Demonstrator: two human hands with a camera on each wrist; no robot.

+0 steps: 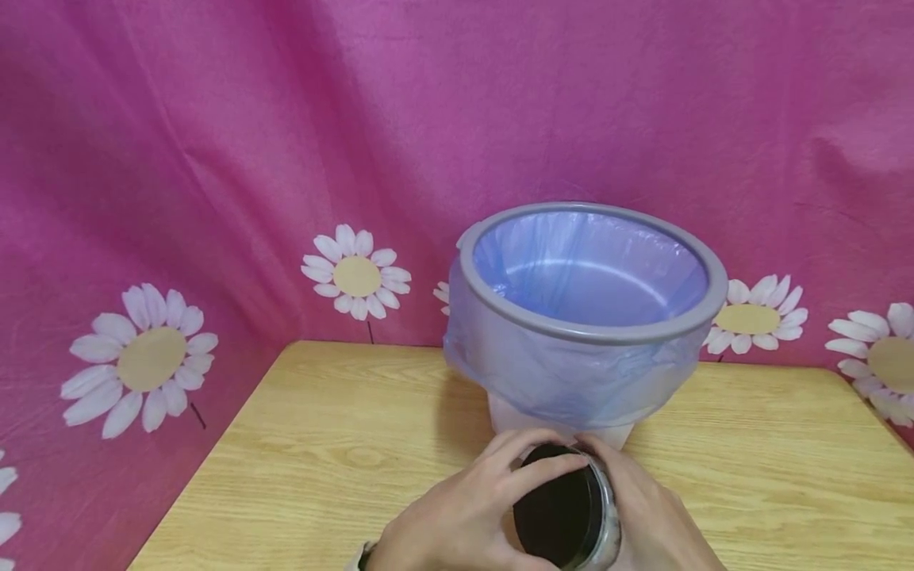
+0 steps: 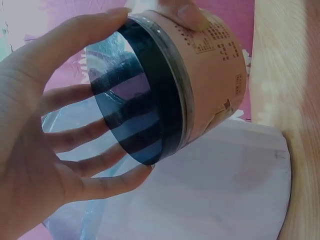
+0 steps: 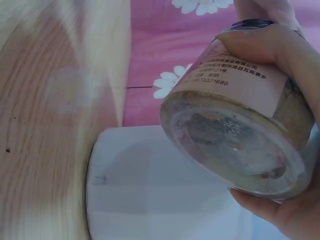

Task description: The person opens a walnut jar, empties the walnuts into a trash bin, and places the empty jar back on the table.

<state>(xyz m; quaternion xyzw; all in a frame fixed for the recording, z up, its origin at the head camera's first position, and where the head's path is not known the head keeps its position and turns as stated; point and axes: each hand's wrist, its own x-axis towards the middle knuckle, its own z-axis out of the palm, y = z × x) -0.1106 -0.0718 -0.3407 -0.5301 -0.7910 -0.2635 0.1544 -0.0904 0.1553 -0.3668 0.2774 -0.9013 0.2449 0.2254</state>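
Note:
A clear jar point(image 3: 235, 145) with a black lid point(image 1: 557, 507) and a printed pinkish paper label point(image 2: 215, 65) is held tilted between both hands, close in front of the bin. My left hand point(image 1: 464, 507) grips the lid, its thumb and fingers spread around the lid's edge. The right hand point(image 1: 646, 500) holds the jar's body from the other side, with the thumb lying across the label in the right wrist view. Through the jar's base, something pale and dark shows inside.
Behind the hands stands a whitish bin point(image 3: 150, 180) with a grey rim point(image 1: 593, 333), lined with a bluish plastic bag point(image 1: 571, 388). It stands on a wood-grain table point(image 1: 307, 452). A pink cloth point(image 1: 428, 119) with white daisies hangs behind and at the left.

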